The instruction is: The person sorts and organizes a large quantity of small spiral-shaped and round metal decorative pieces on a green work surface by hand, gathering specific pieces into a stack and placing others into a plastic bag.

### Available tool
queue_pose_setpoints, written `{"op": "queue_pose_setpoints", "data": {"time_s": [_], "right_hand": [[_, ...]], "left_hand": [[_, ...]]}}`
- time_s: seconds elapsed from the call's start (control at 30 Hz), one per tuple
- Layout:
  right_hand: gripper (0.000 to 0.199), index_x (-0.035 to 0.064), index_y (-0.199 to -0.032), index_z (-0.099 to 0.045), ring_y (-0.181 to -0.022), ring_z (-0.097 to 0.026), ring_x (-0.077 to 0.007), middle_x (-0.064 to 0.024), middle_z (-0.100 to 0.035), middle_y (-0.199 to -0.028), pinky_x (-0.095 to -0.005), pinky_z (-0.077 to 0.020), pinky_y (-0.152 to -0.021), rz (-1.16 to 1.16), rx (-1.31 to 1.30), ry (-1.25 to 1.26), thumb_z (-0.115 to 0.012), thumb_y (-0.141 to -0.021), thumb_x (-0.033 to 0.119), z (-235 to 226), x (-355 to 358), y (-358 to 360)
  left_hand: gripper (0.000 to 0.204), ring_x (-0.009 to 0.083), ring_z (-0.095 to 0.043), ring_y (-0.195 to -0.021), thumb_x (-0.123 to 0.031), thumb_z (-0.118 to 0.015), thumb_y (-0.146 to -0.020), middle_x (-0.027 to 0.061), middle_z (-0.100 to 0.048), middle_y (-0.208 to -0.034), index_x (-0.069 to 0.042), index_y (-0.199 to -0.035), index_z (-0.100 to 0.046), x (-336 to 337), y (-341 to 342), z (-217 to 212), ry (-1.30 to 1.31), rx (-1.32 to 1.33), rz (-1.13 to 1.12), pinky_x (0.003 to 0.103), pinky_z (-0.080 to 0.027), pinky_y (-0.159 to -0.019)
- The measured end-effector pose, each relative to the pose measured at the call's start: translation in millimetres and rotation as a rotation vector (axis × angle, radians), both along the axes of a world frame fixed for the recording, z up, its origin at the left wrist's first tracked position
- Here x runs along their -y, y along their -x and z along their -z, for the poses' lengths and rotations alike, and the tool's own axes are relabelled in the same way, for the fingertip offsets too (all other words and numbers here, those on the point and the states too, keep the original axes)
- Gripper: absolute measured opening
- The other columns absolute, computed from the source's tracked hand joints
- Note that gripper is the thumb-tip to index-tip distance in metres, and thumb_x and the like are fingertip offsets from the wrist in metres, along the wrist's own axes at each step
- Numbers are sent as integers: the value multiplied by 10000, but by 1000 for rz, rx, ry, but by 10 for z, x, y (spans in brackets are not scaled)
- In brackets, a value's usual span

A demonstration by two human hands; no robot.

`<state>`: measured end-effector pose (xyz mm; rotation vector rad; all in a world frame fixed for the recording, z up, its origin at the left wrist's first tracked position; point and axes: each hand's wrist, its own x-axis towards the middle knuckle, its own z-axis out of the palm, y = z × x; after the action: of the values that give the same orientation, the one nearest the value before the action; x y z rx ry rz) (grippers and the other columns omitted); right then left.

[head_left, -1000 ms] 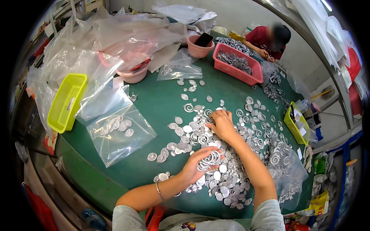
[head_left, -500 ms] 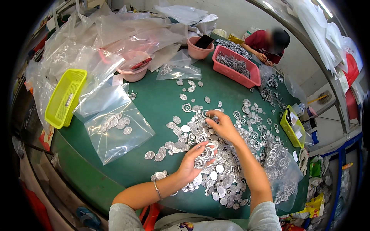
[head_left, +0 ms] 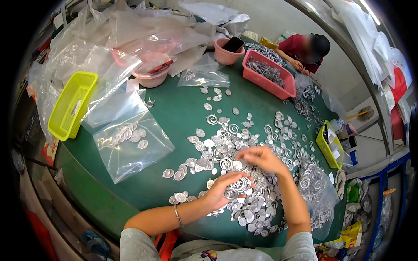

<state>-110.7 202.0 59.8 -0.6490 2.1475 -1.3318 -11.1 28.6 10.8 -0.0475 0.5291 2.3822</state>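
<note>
Cupping a stack of silver spiral metal discs in my left hand, my right hand is pinching among the loose pile on the green desk; most is remaining unsorted.

Clear plastic bag w/ discs, table's left

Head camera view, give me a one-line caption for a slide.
Left hand cups a stack of silver spiral pieces while the right hand picks over the pile of metal discs on a green table.
</note>
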Motion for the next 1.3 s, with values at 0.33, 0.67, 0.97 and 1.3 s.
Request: {"op": "queue_pose_setpoints", "data": {"time_s": [0.33,0.67,0.97,1.3], "right_hand": [[355,44,-918,-623,-950,-418,-269,-88,-499,-995,-383,-308,-798,551,-929,-608,-731,-671,277,714,405,624],[175,27,-772,-558,-580,-548,-77,-14,-602,-670,-199,-424,-562,540,-254,188,-716,-699,44,423,331,532],[267,50,-1012,-592,-824,-547,-149,-57,-620,-936,-276,-434,-704,243,-345,-118,-644,-778,166,201,348,340],[338,44,-1075,-578,-1099,-471,-282,-118,-485,-1236,-358,-379,-924,-60,-689,-390,-637,-755,136,143,299,87]], "left_hand": [[260,251,-544,-1068,-209,-481,-893,131,-559,-1128,-36,-1077,-538,-63,-1,55,10,-40,9,328,-490,-700],[439,272,-525,-1087,-376,-355,-941,134,-517,-1175,-54,-1231,-423,-72,38,37,36,24,-113,365,-494,-790],[321,249,-524,-1092,-283,-401,-932,97,-530,-1156,-80,-1173,-461,-58,76,94,-23,67,-177,368,-494,-803],[251,214,-563,-1044,-253,-453,-914,78,-564,-1107,-73,-1073,-527,-33,48,85,-30,42,-124,289,-517,-665]]}}
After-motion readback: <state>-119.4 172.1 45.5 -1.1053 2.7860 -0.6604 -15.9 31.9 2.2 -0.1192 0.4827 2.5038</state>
